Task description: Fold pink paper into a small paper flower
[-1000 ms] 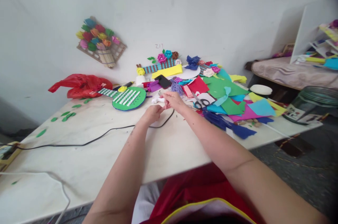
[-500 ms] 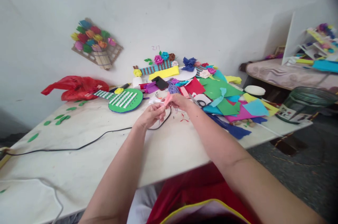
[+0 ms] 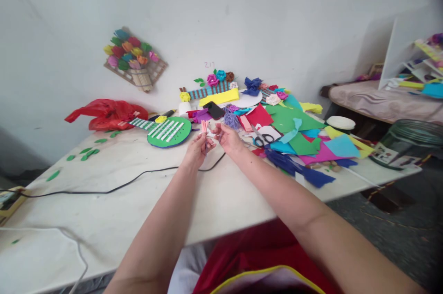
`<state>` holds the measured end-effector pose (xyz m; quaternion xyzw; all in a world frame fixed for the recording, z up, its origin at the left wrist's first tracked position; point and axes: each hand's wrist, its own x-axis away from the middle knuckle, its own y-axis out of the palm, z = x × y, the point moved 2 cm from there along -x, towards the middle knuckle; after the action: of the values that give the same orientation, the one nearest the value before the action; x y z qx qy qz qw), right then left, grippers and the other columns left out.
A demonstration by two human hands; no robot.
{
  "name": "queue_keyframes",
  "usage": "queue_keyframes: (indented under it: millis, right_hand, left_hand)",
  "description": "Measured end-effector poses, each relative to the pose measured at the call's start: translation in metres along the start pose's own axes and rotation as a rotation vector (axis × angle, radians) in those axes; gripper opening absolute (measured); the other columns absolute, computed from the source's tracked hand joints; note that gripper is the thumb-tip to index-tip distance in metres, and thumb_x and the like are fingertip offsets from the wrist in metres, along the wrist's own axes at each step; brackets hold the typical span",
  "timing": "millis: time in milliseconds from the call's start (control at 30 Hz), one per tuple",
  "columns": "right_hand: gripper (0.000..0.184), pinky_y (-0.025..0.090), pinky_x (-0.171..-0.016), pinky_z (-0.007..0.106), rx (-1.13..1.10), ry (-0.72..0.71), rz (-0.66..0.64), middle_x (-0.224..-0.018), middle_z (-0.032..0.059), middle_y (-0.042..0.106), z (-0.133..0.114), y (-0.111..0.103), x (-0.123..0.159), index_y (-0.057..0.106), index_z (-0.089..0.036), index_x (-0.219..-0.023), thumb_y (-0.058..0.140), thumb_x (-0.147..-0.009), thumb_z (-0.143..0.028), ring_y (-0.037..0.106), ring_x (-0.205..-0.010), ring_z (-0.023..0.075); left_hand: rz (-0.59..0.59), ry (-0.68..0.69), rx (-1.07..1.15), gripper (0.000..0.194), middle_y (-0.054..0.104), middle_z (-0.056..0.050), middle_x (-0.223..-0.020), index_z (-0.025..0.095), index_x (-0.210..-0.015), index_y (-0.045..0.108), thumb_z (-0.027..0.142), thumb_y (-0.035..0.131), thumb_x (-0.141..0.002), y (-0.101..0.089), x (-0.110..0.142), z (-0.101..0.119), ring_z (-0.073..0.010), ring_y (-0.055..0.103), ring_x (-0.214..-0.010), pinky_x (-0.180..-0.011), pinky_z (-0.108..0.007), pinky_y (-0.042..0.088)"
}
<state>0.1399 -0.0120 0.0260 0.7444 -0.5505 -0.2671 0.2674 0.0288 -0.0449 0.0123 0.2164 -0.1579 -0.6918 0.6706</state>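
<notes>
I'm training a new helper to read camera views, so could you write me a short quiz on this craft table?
1. Which of the hands grips the small pink piece?
A) the right hand
B) the left hand
C) neither

2. True or false: the glass jar stands farther to the right than the scissors.

3. Fill in the colour: the green guitar-shaped piece carries long strips that are ____.

Key: 1. B; 2. true; 3. white
</notes>
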Motion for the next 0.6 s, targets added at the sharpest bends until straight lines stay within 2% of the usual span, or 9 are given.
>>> queue_keyframes:
  millis: [100, 200, 300, 400, 600]
  right_hand:
    - [0.016, 0.040, -0.043, 0.022, -0.013, 0.081, -0.124, -0.053, -0.0051, 0.044, 0.004, 0.004, 0.003, 0.053, -0.018, -0.072, 0.050, -0.081, -0.031, 0.044, -0.045, 0.0096]
    - [0.019, 0.029, -0.036, 0.018, -0.020, 0.143, -0.206, -0.051, -0.0058, 0.036, 0.005, 0.008, 0.006, 0.051, -0.018, -0.070, 0.048, -0.081, -0.033, 0.038, -0.042, 0.0084]
    - [0.019, 0.018, -0.033, 0.015, -0.004, 0.141, -0.150, -0.050, -0.0056, 0.033, 0.005, 0.006, 0.005, 0.051, -0.016, -0.068, 0.049, -0.081, -0.030, 0.037, -0.043, 0.0069]
    - [0.017, 0.017, -0.033, 0.015, 0.010, 0.145, -0.083, -0.049, -0.0062, 0.033, 0.006, 0.001, 0.002, 0.051, -0.016, -0.068, 0.050, -0.080, -0.028, 0.035, -0.042, 0.0059]
    - [0.017, 0.015, -0.033, 0.016, 0.007, 0.172, -0.040, -0.048, -0.0075, 0.034, 0.010, -0.007, -0.003, 0.050, -0.015, -0.066, 0.051, -0.078, -0.028, 0.034, -0.039, 0.0041]
  left_hand:
    - [-0.081, 0.019, 0.013, 0.016, 0.058, 0.001, -0.059, 0.012, -0.080, 0.056, 0.025, 0.062, -0.075, 0.005, 0.001, -0.001, -0.0048, 0.049, -0.047, -0.063, -0.022, 0.050]
    - [-0.074, 0.006, 0.028, 0.017, 0.057, 0.002, -0.059, 0.013, -0.083, 0.056, 0.026, 0.063, -0.074, 0.005, 0.001, -0.002, -0.0050, 0.048, -0.046, -0.057, -0.020, 0.049]
    - [-0.032, 0.001, 0.051, 0.020, 0.055, 0.004, -0.058, 0.014, -0.088, 0.057, 0.025, 0.064, -0.073, 0.003, 0.002, -0.002, -0.0033, 0.044, -0.043, -0.047, -0.015, 0.042]
    - [-0.049, 0.012, 0.087, 0.019, 0.055, 0.004, -0.061, 0.014, -0.086, 0.057, 0.023, 0.065, -0.071, 0.002, 0.003, -0.001, -0.0016, 0.042, -0.043, -0.043, -0.013, 0.037]
    - [-0.083, -0.042, 0.137, 0.008, 0.058, 0.001, -0.066, 0.012, -0.078, 0.056, 0.017, 0.061, -0.074, 0.005, 0.003, -0.002, -0.0022, 0.045, -0.047, -0.053, -0.016, 0.046]
